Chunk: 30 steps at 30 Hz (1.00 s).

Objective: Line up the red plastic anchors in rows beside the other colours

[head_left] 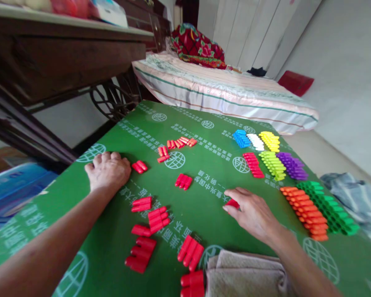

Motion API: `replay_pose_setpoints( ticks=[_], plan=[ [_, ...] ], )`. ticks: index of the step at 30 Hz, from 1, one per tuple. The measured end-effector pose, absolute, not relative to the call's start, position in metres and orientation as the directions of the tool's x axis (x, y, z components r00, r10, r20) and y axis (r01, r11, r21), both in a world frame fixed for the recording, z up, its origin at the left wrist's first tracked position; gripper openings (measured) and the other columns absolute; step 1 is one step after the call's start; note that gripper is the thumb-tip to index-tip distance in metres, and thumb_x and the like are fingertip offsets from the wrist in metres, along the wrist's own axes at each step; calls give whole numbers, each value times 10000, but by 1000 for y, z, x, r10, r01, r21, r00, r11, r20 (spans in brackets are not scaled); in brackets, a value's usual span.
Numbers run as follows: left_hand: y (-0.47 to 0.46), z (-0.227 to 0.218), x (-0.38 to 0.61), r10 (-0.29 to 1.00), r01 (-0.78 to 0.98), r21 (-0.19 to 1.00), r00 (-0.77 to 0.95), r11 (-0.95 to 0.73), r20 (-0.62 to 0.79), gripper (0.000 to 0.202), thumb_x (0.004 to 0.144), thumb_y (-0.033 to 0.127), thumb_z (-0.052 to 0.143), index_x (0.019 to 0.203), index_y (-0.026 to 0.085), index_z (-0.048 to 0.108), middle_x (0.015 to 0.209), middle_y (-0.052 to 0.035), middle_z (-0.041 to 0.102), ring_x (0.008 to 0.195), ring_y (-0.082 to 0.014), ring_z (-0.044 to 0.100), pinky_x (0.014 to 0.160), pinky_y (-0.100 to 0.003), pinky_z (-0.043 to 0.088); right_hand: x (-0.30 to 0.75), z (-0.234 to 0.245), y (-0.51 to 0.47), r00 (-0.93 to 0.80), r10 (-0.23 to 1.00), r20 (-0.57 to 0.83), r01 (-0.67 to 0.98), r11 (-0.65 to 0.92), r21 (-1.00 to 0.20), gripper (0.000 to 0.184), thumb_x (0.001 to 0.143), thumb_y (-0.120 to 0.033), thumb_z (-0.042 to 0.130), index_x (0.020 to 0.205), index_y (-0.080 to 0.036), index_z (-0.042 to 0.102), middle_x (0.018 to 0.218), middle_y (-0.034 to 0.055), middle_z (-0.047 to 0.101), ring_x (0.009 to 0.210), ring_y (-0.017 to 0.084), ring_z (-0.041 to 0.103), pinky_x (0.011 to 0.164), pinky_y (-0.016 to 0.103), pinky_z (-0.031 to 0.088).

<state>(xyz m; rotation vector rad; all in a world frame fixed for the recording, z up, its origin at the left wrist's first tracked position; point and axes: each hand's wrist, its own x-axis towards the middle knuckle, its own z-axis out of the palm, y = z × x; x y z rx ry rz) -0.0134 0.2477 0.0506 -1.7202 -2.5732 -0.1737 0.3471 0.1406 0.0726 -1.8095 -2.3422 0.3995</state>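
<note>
My right hand (250, 210) is low over the green board, thumb and fingers closed around red pen caps (232, 203), mostly covered by the fingers. At the board's left side rests my left hand (107, 171) with its fingers curled under; whatever may be inside is hidden. Just right of it lies a small group of red pen caps (139, 166). More red caps lie in short side-by-side groups, one at the middle (183, 181) and several nearer me, such as a group of red caps (190, 252). A curved line of red caps (179, 142) lies farther back.
Stacked caps stand at right: blue (240, 138), white (255, 142), yellow (269, 141), red (252, 165), lime (272, 165), purple (292, 166), orange (304, 212) and green (327, 206). A folded cloth (247, 274) lies at the near edge. A bed (222, 93) stands beyond, a wooden table (64, 62) left.
</note>
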Motion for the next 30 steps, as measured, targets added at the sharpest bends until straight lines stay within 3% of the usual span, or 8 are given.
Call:
replay_pose_setpoints(
  ticks=[6, 11, 15, 20, 30],
  plan=[
    [244, 52, -10, 912, 919, 59, -394, 389, 114, 359, 956, 363, 367, 1176, 111, 498, 1300, -147, 456, 1282, -302, 365, 1039, -524, 354, 316, 77, 149, -375, 927, -30, 894, 353, -274, 255, 857, -241, 591, 1100, -219, 662, 1044, 62, 683, 973, 214, 635, 877, 345, 480],
    [243, 49, -12, 910, 920, 71, -392, 386, 134, 356, 952, 370, 392, 1171, 116, 510, 1304, -143, 461, 1286, -299, 362, 1043, -523, 344, 278, 76, 171, -447, 894, 40, 847, 437, -302, 286, 859, -255, 593, 1141, -220, 630, 1126, 73, 664, 1033, 207, 609, 917, 340, 459],
    [243, 46, -11, 907, 920, 77, -392, 384, 152, 393, 927, 324, 315, 1168, 92, 522, 1301, -189, 468, 1274, -340, 360, 1023, -537, 334, 254, 68, 185, -462, 886, 42, 844, 454, -287, 370, 854, -272, 614, 1214, -197, 573, 1095, 84, 663, 1013, 223, 598, 877, 348, 472],
    [243, 41, -10, 905, 921, 83, -389, 380, 172, 437, 890, 302, 265, 1163, 86, 530, 1271, -218, 486, 1228, -366, 382, 996, -549, 340, 244, 56, 188, -485, 872, 67, 837, 485, -254, 290, 863, -223, 592, 1151, -192, 595, 1057, 91, 668, 995, 226, 584, 874, 362, 461],
    [243, 33, -13, 894, 915, 75, -403, 396, 196, 314, 944, 340, 417, 1144, 124, 527, 1241, -127, 500, 1239, -285, 402, 1028, -500, 352, 261, 43, 167, -460, 877, 137, 835, 480, -270, 279, 871, -227, 559, 1145, -196, 603, 1064, 78, 660, 985, 222, 572, 885, 364, 453]
  ],
)
